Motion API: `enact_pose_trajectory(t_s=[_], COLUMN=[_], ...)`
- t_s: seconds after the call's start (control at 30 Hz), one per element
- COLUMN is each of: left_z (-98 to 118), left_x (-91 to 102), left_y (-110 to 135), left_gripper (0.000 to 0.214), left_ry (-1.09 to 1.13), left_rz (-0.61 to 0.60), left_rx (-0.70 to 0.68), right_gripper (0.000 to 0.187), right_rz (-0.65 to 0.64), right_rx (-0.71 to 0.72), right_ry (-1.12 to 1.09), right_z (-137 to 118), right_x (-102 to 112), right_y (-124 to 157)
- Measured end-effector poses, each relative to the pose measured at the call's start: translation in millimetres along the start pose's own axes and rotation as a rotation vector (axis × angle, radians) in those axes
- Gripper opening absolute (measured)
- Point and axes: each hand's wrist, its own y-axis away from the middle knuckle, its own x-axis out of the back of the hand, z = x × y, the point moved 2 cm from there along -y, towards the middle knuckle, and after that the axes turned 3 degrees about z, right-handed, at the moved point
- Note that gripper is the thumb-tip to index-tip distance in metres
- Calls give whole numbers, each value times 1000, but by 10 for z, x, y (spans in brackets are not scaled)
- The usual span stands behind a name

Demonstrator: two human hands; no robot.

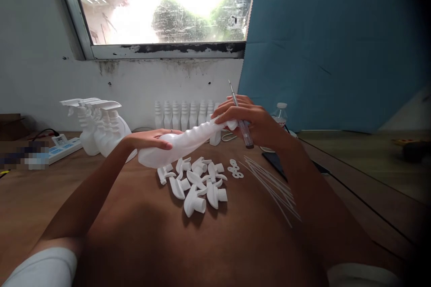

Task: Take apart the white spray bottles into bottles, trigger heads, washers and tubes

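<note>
A white plastic spray bottle body [188,141] without a spray head lies tilted in the air between my hands. My left hand [153,140] is closed around its wide base. At the narrow neck end, my right hand [245,114] grips the bottle with its fingertips. A screwdriver [245,132] with a clear handle is also tucked in my right hand, its thin shaft pointing up. Below the bottle, several white trigger spray heads [195,199] lie in a loose pile on the brown table [134,233]. Small white ring washers [235,169] lie to their right.
Thin white tubes [272,184] lie beneath my right forearm, beside a dark flat object [274,163]. Several assembled spray bottles [101,125] stand at left, near a power strip [63,149]. A row of white bottles [184,114] lines the wall. A clear bottle [281,112] stands behind my right hand.
</note>
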Motion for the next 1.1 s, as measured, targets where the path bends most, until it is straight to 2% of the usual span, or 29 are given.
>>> enact_pose_trajectory(t_s=[0.07, 0.17, 0.23, 0.3, 0.37, 0.43, 0.47, 0.57, 0.67, 0.77, 0.83, 0.97, 1.1], left_z=[-20, -49, -94, -186, -340, -537, -636, -889, -1055, -1177, -1238, -1276, -1241], left_x=[-18, -24, 5, 69, 168, 269, 300, 309, 231, 126, 73, 26, 11], left_y=[-54, -167, -267, -407, -601, -836, -967, -1387, -1766, -2022, -2121, -2228, -2304], left_gripper=[71, 72, 69, 68, 71, 77, 80, 80, 73, 67, 63, 52, 58], left_ry=[98, 287, 383, 426, 438, 439, 447, 467, 481, 479, 468, 439, 421], left_rz=[-48, -137, -178, -144, 42, 336, 446, 654, 788, 857, 853, 767, 748], left_rx=[0, 22, 50, 56, 29, -21, -47, -115, -164, -171, -156, -132, -169], right_gripper=[9, 10, 14, 16, 14, 12, 16, 31, 35, 38, 37, 32, 27], right_rz=[3, 66, 201, 386, 524, 646, 743, 886, 920, 893, 843, 773, 708], right_rx=[0, 92, 143, 132, 56, 28, 46, 52, 1, -44, -69, -83, -183], right_ry=[17, 47, 78, 125, 212, 370, 430, 508, 517, 534, 539, 498, 626], right_z=[7, 21, 36, 62, 109, 157, 177, 236, 257, 245, 237, 238, 248], right_x=[7, 89, 249, 491, 759, 1004, 1111, 1313, 1384, 1379, 1354, 1301, 1281], right_y=[-7, -7, 35, 130, 263, 408, 481, 633, 694, 698, 682, 647, 626])
